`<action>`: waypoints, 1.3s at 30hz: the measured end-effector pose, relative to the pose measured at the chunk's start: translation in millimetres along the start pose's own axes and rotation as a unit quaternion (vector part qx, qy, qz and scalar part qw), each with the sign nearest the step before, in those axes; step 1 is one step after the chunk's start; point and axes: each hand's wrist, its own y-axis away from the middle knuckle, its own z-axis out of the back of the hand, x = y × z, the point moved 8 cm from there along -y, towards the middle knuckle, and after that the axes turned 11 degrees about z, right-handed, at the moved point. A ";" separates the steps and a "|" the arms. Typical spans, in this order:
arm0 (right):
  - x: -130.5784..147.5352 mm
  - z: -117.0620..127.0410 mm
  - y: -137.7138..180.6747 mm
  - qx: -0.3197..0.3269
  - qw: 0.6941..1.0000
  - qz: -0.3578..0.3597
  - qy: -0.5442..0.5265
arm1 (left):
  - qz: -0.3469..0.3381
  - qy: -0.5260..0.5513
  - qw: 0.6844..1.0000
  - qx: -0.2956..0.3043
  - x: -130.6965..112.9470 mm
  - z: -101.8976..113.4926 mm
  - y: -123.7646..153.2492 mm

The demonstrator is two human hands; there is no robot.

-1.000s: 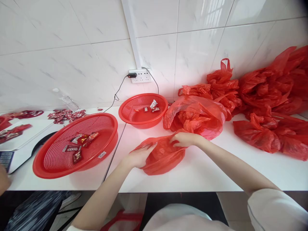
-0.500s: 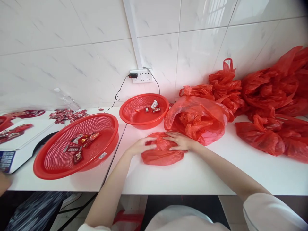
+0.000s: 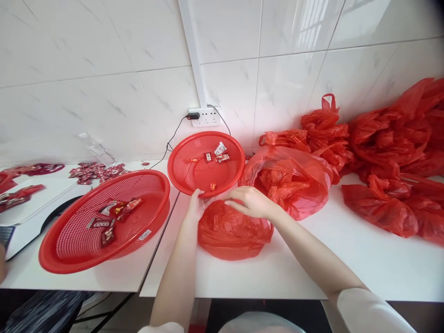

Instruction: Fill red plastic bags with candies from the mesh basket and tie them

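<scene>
My left hand point(image 3: 196, 206) grips the near rim of a small red plastic basket point(image 3: 180, 173), thumb over the edge and fingers partly hidden beneath. The basket is tilted toward me and holds several small wrapped packets point(image 3: 220, 149), one of them lying low near the front rim. My right hand point(image 3: 249, 202) hovers beside the basket's front right, fingers stretched out and slightly bent, with nothing visible in them. Beneath both hands, a puffed red plastic bag point(image 3: 234, 236) rests on the white table point(image 3: 294, 263).
To the left a larger red basket point(image 3: 104, 259) leans with several packets inside. Beyond it are a scale point(image 3: 45, 203), a heap of red packets point(image 3: 95, 172) and a clear bottle point(image 3: 99, 148). Red bags point(image 3: 388, 134) crowd the right. A power strip point(image 3: 205, 117) is on the wall.
Both hands have left the red bag. My left hand has taken hold of the small basket, which has tipped toward me, its packets shifting. The bag looks puffier.
</scene>
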 end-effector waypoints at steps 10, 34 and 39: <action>-11.9 34.5 13.0 -0.014 0.998 -0.056 -0.006 | -0.074 -0.012 0.996 0.047 5.8 -13.4 13.1; -31.2 12.6 18.4 0.069 0.993 -0.091 -0.019 | -0.082 -0.074 0.992 0.059 25.7 -34.9 25.5; -33.6 21.1 18.8 -0.019 0.994 -0.106 0.001 | -0.092 -0.054 0.991 0.074 25.7 -34.7 27.5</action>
